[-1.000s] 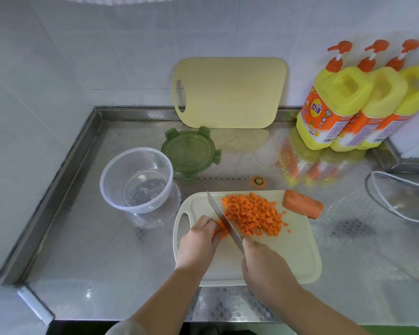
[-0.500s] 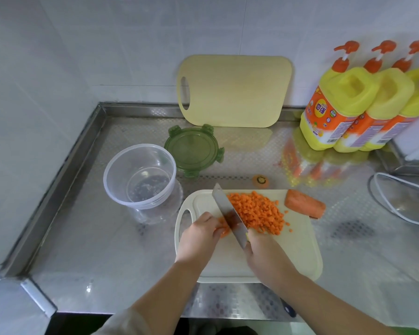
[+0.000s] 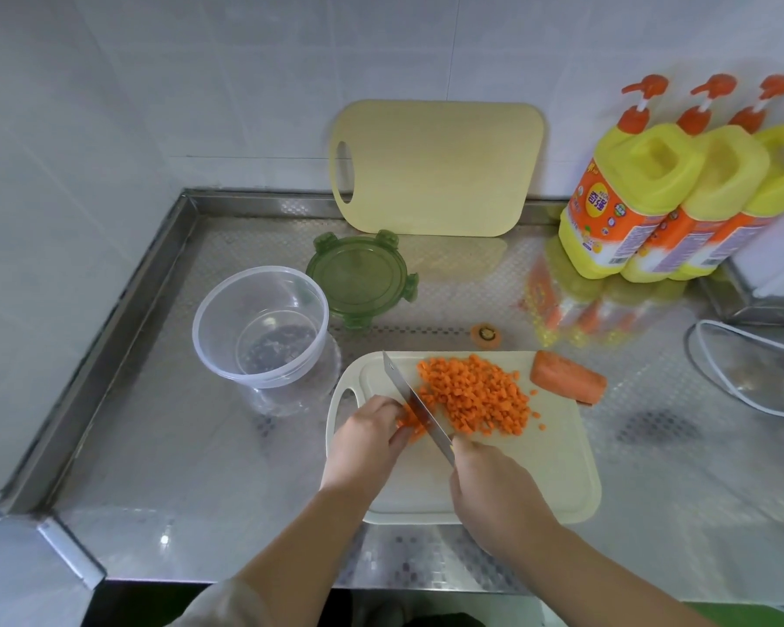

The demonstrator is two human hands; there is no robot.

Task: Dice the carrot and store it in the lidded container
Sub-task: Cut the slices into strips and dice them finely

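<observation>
Steel counter [image 3: 177, 468]: right hand [image 3: 494, 486] grips a knife [image 3: 415, 400]; left hand [image 3: 367, 441] pinches carrot strips [image 3: 410, 423] on the white board [image 3: 539, 468], beside the diced pile [image 3: 476, 395]. Beyond: carrot chunk [image 3: 566, 377], open container [image 3: 213, 355], green lid [image 3: 358, 282], detergent bottles [image 3: 625, 205] with Chinese labels.

We see right hand [image 3: 494, 491] gripping the knife [image 3: 415, 400], blade running far-left across the white cutting board [image 3: 539, 468]; left hand [image 3: 372, 441] curled over carrot strips [image 3: 412, 422] just left of the blade; diced carrot [image 3: 476, 393] piled right of the blade; carrot chunk [image 3: 566, 377] at the board's far-right corner; clear container [image 3: 259, 328] left of the board, uncovered; green lid [image 3: 358, 282] beside it, farther back; carrot end [image 3: 485, 333] on the steel counter [image 3: 200, 468] just past the board.
</observation>
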